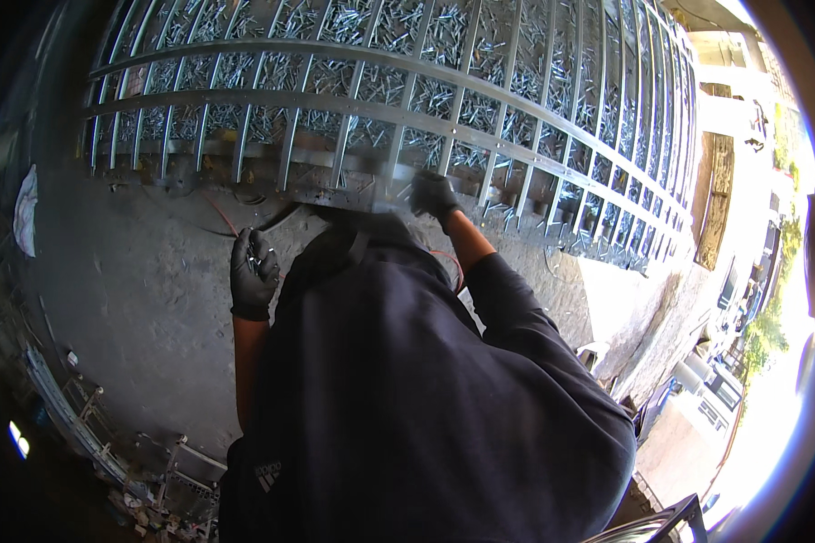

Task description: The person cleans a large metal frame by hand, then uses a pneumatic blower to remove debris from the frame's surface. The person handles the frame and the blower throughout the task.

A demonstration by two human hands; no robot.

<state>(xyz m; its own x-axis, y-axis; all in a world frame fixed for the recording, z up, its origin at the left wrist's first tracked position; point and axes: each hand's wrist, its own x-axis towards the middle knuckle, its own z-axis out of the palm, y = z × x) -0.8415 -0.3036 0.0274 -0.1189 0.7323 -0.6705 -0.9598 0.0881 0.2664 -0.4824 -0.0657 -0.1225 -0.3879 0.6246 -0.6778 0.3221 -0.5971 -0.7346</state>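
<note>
- Dark long-sleeved top (pixel 426 389) fills the lower middle, closest to the camera; it covers the wearer's body, and both arms reach forward from it.
- Left hand (pixel 255 276), in a dark glove, is held out over the floor (pixel 154 308), short of the surface's near edge. Its fingers are curled in, with the thumb against them, around a small shiny piece (pixel 261 261); the exact shape of that piece is too small to tell.
- Right hand (pixel 433 195), also gloved, is at the near edge of the surface, around the middle of that edge, just beside the ends of some bars. Motion blurs it: whether its fingers are closed on anything cannot be told.
- Metal frame (pixel 498 143) spans the surface from its left edge to its right: two long rails cross many narrow parallel bars (pixel 290 149), whose ends reach toward the near edge.
- Loose metal pieces (pixel 439 36), small, slim and silvery, lie heaped and scattered across the surface (pixel 312 187), showing between the bars; some are close to its near edge.
- Reddish cable (pixel 219 215) runs on the floor just off the near edge, toward the left corner.
- White cloth (pixel 26 213) is well apart from the surface's left edge.
- Wooden plank (pixel 719 195) stands out beyond the right edge, near bright daylight.
</note>
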